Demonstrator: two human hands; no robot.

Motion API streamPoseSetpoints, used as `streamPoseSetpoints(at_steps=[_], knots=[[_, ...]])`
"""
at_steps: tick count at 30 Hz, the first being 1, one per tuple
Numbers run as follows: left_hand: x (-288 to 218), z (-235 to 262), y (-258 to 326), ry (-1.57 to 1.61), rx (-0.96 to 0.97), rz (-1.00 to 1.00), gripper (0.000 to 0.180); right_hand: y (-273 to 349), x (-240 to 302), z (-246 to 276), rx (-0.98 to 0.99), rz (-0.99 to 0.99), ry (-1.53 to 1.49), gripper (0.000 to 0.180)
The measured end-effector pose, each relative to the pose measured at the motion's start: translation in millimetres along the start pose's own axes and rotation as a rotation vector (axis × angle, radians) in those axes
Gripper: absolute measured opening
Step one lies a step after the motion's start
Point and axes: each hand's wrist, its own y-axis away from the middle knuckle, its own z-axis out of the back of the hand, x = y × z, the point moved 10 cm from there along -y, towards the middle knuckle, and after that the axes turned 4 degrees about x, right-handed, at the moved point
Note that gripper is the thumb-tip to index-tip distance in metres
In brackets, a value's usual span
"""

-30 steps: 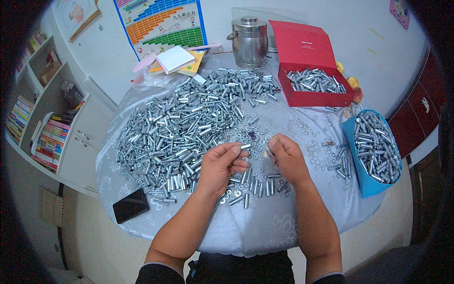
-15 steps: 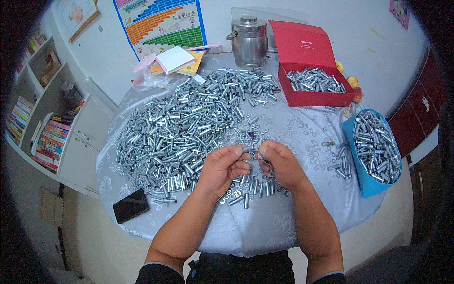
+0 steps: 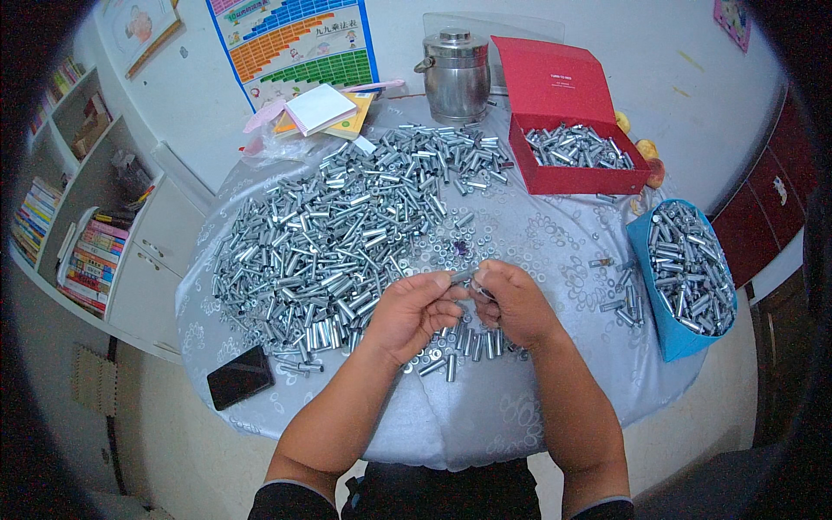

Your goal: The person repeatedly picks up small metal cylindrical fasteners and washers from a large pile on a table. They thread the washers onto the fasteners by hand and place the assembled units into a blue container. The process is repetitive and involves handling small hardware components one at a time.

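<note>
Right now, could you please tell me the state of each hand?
Left hand: closed, pinching a metal tube.
Right hand: closed on the tube's right end; anything else inside it is hidden.

Here's the table [image 3: 468,416], draped in silvery patterned cloth [image 3: 663,381], and a huge tube pile [image 3: 321,251] sprawls across it! Behind the pile, books [image 3: 321,110] and the pot [image 3: 459,82]; off to its right, red box [image 3: 589,180] and blue bin [image 3: 667,338]; just off its near left edge, the phone [image 3: 240,378].
</note>
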Motion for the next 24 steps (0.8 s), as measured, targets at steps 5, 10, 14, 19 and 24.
streamPoseSetpoints(at_steps=[5,10,14,19,24], knots=[[3,2,1,-0.018,-0.037,0.012,0.026,2,3,2,-0.029,0.005,0.061,0.023],[-7,7,0,0.125,-0.012,-0.052,0.024,4,26,38,-0.289,0.181,0.494,0.024],[-20,21,2,0.153,-0.112,-0.102,0.021,18,53,55,-0.507,0.285,0.833,0.022],[-25,22,4,0.121,-0.138,-0.135,0.021,32,76,42,-0.698,0.637,1.263,0.015],[-26,21,4,0.122,-0.138,-0.143,0.021,17,64,21,-0.397,0.591,1.352,0.013]])
